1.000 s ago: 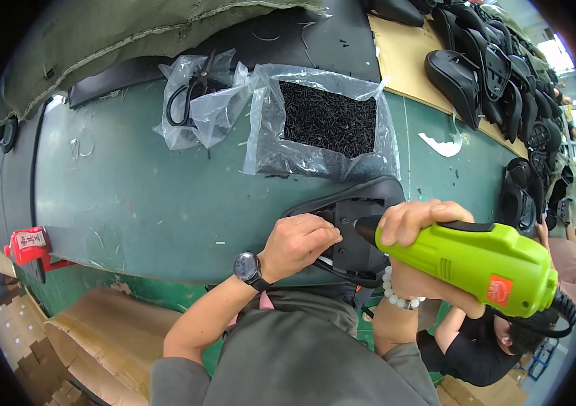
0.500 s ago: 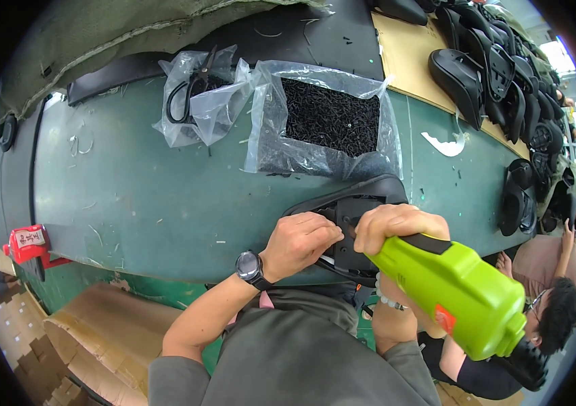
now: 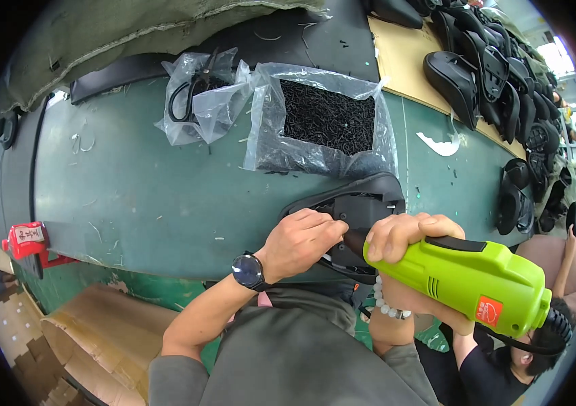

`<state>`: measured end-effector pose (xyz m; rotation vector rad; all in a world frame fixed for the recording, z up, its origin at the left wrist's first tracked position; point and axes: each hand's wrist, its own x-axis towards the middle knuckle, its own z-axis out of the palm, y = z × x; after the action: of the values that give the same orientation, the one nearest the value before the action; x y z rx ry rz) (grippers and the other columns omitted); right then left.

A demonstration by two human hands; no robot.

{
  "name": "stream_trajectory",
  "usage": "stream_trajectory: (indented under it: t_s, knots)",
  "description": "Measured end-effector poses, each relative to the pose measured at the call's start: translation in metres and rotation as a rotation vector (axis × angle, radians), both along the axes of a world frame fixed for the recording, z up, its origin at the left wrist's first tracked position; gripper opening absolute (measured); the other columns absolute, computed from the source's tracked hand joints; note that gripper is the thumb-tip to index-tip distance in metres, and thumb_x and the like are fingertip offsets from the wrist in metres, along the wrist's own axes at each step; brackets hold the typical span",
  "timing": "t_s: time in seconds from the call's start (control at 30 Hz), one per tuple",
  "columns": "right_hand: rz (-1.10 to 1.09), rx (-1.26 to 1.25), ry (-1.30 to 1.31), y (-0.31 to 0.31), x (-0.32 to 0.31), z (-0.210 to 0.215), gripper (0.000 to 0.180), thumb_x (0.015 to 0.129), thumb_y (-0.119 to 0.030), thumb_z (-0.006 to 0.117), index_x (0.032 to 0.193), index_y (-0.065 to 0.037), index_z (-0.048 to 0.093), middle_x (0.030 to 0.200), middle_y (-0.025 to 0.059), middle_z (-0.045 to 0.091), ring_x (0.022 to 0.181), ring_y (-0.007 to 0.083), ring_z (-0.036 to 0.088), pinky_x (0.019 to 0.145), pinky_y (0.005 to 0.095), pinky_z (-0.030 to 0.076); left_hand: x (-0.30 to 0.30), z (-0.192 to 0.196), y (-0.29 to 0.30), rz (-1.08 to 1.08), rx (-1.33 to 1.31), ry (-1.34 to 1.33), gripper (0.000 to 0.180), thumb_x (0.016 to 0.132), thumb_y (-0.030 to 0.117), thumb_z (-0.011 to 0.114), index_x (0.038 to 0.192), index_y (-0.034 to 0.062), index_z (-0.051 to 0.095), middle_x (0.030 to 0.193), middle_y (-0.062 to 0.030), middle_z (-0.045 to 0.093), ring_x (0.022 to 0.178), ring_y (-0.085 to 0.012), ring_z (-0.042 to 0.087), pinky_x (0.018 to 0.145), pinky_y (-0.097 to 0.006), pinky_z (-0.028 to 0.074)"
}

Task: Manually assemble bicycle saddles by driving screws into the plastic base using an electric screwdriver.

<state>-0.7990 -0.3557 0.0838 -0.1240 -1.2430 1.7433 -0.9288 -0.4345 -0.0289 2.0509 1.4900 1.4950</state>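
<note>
A black saddle [image 3: 369, 203] lies underside up at the table's near edge, its inner plate and recesses showing. My right hand [image 3: 409, 237] is closed round a bright green electric screwdriver [image 3: 470, 277], held nearly level with its black nose [image 3: 355, 240] pointing left at the saddle. My left hand [image 3: 305, 240], with a watch on its wrist, rests over the saddle's left part. Its fingertips are pinched together beside the screwdriver's nose; whatever they grip is hidden. The screwdriver's tip is also hidden behind the fingers.
An open clear bag [image 3: 328, 115] of black screws lies beyond the saddle. Black scissors [image 3: 190, 95] rest on a smaller bag to its left. A red bottle [image 3: 27, 240] stands at the left edge. Several black saddles [image 3: 453, 88] are heaped at right; a co-worker [image 3: 504, 358] sits near them.
The screwdriver has swung to a more level angle, its rear end moving right and up, with my right hand shifting slightly right. My left hand stays at the saddle.
</note>
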Motion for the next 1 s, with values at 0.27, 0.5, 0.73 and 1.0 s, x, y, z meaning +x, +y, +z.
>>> stream_trajectory:
  t_s: [0.27, 0.5, 0.73, 1.0]
  knots:
    - [0.016, 0.237, 0.010, 0.006, 0.025, -0.010, 0.111, 0.058, -0.089, 0.058, 0.121, 0.002, 0.047, 0.080, 0.0135, 0.060, 0.062, 0.0257, 0.060, 0.058, 0.0373, 0.051, 0.002, 0.027, -0.002, -0.066, -0.182, 0.101, 0.071, 0.070, 0.038, 0.079, 0.122, 0.0000, 0.051, 0.120, -0.0134, 0.060, 0.114, -0.0308, 0.056, 0.097, -0.043, 0.045]
    - [0.008, 0.138, -0.053, -0.003, 0.027, -0.007, 0.112, 0.055, -0.087, 0.062, 0.119, 0.004, 0.049, 0.077, 0.0149, 0.060, 0.061, 0.0253, 0.058, 0.058, 0.0383, 0.051, 0.007, 0.004, -0.011, -0.096, -0.336, 0.416, 0.091, 0.061, 0.047, 0.080, 0.134, 0.0036, 0.047, 0.149, -0.0137, 0.037, 0.139, -0.0358, 0.032, 0.109, -0.055, 0.029]
    - [0.118, 0.168, -0.037, 0.003, 0.022, -0.024, 0.035, 0.088, -0.023, 0.063, 0.107, 0.005, 0.055, 0.076, 0.0197, 0.062, 0.065, 0.0288, 0.062, 0.061, 0.0397, 0.052, 0.008, 0.000, -0.006, -0.109, -0.326, 0.441, 0.087, 0.064, 0.044, 0.078, 0.134, 0.0034, 0.047, 0.148, -0.0134, 0.038, 0.139, -0.0335, 0.033, 0.109, -0.055, 0.030]
    - [-0.188, -0.146, -0.204, -0.029, 0.015, 0.001, 0.072, 0.064, -0.059, 0.073, 0.109, -0.007, 0.052, 0.082, 0.0071, 0.058, 0.069, 0.0207, 0.055, 0.066, 0.0335, 0.046, -0.001, 0.010, -0.019, -0.018, -0.288, 0.405, 0.068, 0.073, 0.039, 0.069, 0.128, 0.0019, 0.053, 0.143, -0.0179, 0.044, 0.134, -0.0347, 0.041, 0.108, -0.057, 0.028]
